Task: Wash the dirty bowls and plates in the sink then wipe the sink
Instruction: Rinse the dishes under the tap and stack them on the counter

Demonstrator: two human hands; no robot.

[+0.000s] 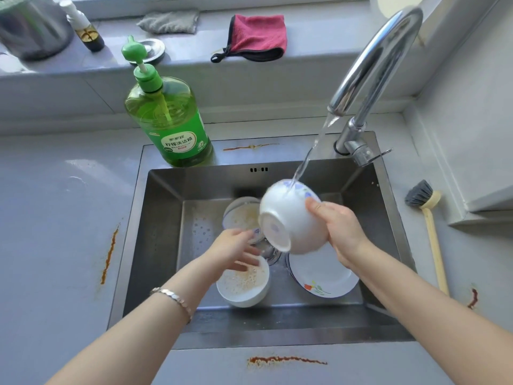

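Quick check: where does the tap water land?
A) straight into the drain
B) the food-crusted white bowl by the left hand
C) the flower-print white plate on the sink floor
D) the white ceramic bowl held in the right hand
D: the water stream from the curved chrome faucet hits the white ceramic bowl with blue flowers, which the right hand holds tilted above the steel sink.

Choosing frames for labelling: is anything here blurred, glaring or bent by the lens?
Head view: the left hand is smeared by motion; the white bowl gripped by the right hand is soft along its lower edge. Head view: bright glare runs along the arch of the faucet. Head view: the wide lens bows the sill and the counter, while the soap bottle label is sharp.
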